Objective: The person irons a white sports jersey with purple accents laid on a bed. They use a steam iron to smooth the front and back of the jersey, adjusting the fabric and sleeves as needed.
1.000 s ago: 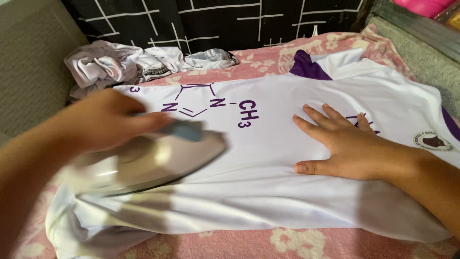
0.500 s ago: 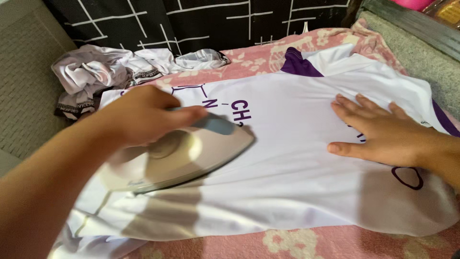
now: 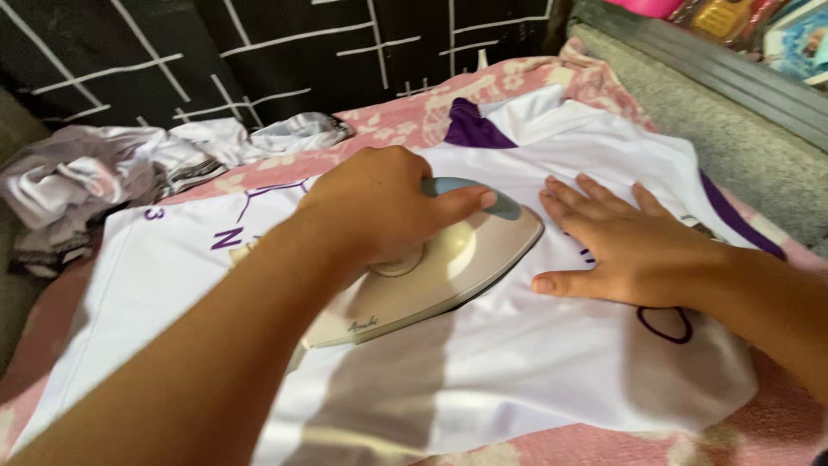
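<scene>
— Hands first: what is each one doing?

— The left hand point(image 3: 379, 203) is closed around the blue-grey handle of a cream-coloured clothes iron point(image 3: 431, 272), thumb stretched along the handle's top. The right hand point(image 3: 625, 242) lies open, palm down and fingers spread, pressed flat on the shirt just beside the iron's pointed tip.

— Where does the iron sit?

— Soleplate down on the middle of a white T-shirt point(image 3: 517, 362) with purple print and purple trim at the collar and sleeve. Its nose points toward the right hand, close to the thumb, though I cannot tell whether they touch.

— What lies beneath and around?

— The shirt is spread over a pink floral blanket point(image 3: 405, 121). A heap of crumpled white garments point(image 3: 103, 177) sits at the far left, and a black cloth with white lines point(image 3: 285, 52) hangs behind.
</scene>
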